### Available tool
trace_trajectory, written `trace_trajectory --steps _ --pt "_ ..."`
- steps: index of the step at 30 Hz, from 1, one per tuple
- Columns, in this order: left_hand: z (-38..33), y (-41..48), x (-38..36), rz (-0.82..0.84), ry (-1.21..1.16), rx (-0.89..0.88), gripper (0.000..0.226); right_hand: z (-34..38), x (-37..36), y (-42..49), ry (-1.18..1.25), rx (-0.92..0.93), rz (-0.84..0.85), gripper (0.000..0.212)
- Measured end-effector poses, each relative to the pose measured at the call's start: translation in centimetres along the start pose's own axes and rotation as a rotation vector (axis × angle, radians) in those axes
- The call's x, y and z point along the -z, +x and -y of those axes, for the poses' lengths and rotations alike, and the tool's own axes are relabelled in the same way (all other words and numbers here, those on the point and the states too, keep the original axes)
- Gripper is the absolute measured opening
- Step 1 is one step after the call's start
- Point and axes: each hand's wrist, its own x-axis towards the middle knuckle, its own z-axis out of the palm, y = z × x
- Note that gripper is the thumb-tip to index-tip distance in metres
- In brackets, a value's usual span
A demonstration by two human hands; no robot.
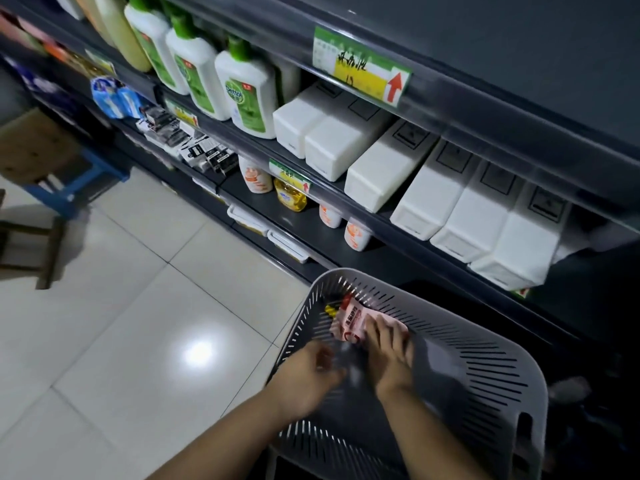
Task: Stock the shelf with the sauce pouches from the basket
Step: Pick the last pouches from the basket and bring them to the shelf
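A grey slotted basket sits low in front of the dark shelving. Inside it lie pink and red sauce pouches, with a yellow-tipped one beside them. My right hand reaches into the basket and its fingers rest on the pink pouches, gripping them. My left hand hovers over the basket's left rim, blurred, fingers curled with nothing visible in them.
White boxes and green-capped white bottles fill the upper shelf. The lower shelf holds orange-printed bottles and a yellow bottle. A blue stool stands on the white tiled floor at left.
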Motion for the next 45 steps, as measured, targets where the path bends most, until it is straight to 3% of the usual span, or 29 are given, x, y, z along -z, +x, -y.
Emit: trace_trajectory --steps 3,6,9,14,19,22,24,26,27,28,30,32,35,37,39,41,43,45 --pt "0.3 0.3 -0.6 0.004 0.024 -0.004 0.034 -0.1 0.2 0.6 -0.062 0.026 -0.108 0.089" --pt "0.7 0.4 -1.1 0.0 0.039 0.008 0.035 0.1 1.1 0.8 -0.088 0.069 -0.227 0.07" --pt "1.0 0.4 -1.7 0.018 0.01 0.014 0.031 -0.4 1.5 1.1 0.006 0.099 -0.032 0.076" --pt "1.5 0.6 -2.6 0.031 -0.043 -0.012 0.007 -1.5 1.3 -0.1 0.921 -0.033 0.297 0.08" --pt "2.6 0.9 -3.8 0.038 -0.077 0.008 0.01 -2.5 0.7 -0.6 1.495 -0.283 0.53 0.076" --pt "3.3 1.1 -4.1 0.028 -0.053 0.023 0.006 -3.3 -0.4 -1.5 1.814 -0.529 0.629 0.061" --pt "3.6 1.1 -4.2 0.021 -0.063 0.041 0.006 -3.2 -0.6 -2.2 1.657 -0.721 0.423 0.048" --pt "3.7 1.2 -4.4 0.009 -0.073 0.062 0.009 -2.1 -0.8 -2.3 1.515 -0.828 0.115 0.019" --pt "3.7 1.3 -4.5 0.001 -0.078 0.073 0.008 -1.2 -0.5 -2.3 1.494 -0.784 0.013 0.014" --pt "3.6 1.4 -4.6 -0.001 -0.078 0.083 0.006 -0.1 -0.1 -2.3 1.458 -0.67 -0.051 0.027" --pt "3.6 1.8 -4.8 0.007 -0.07 0.093 0.007 2.7 0.6 -1.9 1.258 -0.361 0.01 0.075" --pt "3.6 2.0 -4.5 0.027 -0.063 0.095 0.027 5.6 0.6 -1.3 0.971 -0.161 0.142 0.106" --pt "3.9 1.8 -4.0 0.016 -0.056 0.146 0.044 9.0 0.2 -0.4 0.701 -0.155 0.234 0.097" --pt "4.1 1.7 -3.9 0.02 0.04 0.205 0.048 10.1 -0.2 -0.2 0.597 -0.277 0.15 0.09" --pt "4.1 1.8 -4.0 0.057 0.12 0.255 0.042 10.1 -0.6 -0.1 0.775 -0.271 0.075 0.082" --pt "3.8 2.1 -4.0 0.056 0.124 0.274 0.038 9.0 -0.2 -0.5 1.189 -0.251 0.108 0.074" --pt "3.6 2.2 -3.7 0.026 0.086 0.282 0.04 7.3 1.6 -1.3 1.56 -0.396 0.17 0.063" --pt "3.3 2.0 -3.4 0.017 0.032 0.261 0.042 5.0 2.2 -1.6 1.611 -0.489 0.288 0.059"
